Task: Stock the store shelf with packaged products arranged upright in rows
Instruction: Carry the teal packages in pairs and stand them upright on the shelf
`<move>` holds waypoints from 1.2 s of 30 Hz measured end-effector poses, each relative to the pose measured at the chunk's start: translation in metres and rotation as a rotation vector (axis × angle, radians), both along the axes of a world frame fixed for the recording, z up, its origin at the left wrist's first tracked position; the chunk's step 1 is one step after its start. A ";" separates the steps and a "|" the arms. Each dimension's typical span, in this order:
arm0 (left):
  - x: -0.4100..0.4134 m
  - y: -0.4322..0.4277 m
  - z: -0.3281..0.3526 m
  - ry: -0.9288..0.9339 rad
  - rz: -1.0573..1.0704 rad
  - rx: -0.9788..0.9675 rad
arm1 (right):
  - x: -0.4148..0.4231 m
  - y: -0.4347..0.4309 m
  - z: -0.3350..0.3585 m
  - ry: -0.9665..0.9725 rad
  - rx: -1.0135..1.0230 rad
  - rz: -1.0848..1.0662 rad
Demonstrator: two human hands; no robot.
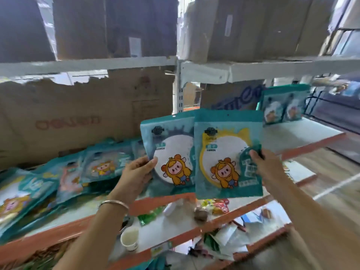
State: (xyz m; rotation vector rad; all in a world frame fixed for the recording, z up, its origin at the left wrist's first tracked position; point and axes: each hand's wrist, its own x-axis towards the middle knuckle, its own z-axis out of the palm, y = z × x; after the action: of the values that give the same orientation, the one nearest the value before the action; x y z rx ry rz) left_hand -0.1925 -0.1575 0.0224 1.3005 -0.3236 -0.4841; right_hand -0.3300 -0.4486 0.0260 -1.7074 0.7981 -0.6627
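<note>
Head view: two teal packets are held up at the centre of the frame, in front of the shelf. The left hand (pixel 136 172) grips the grey-rimmed packet (pixel 171 151) by its lower left edge, thumb across the front. The right hand (pixel 266 166) pinches the yellow-rimmed packet (pixel 224 152) at its right edge, fingers curled round it. The yellow-rimmed one overlaps the other's right side and sits in front. Toward 2 o'clock, two standing packets (pixel 282 106) are upright at the back of the shelf board (pixel 292 137), with bare board in front of them. Toward 9 o'clock a pile of packets (pixel 78 172) lies flat and slumped before a cardboard box (pixel 68 114). As I judge it, the step is carrying this pair to the row at 2 o'clock. Done well, each packet goes down on its bottom edge, face outward, set close against the one behind so it cannot slump. Placing one at a time, with the other hand steadying, looks safer than both together. These flat pouches look floppy, so a grip low on the edge should guide the base better than a high pinch.
</note>
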 end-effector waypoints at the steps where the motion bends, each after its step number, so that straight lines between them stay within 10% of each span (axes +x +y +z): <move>1: -0.012 -0.026 0.001 0.003 -0.019 -0.001 | -0.018 -0.020 0.000 0.005 0.008 -0.036; 13: -0.089 -0.246 -0.009 0.141 -0.182 -0.037 | -0.148 -0.198 -0.004 -0.038 0.019 -0.260; 36: -0.010 -0.532 -0.039 -0.125 -0.061 0.203 | -0.074 -0.498 -0.017 0.023 0.060 -0.195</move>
State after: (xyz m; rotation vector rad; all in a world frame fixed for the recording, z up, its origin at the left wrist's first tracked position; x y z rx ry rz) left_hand -0.2026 -0.6899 -0.0162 1.5253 -0.4279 -0.4983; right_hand -0.4038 -0.9461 0.0089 -1.5987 0.9998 -0.7446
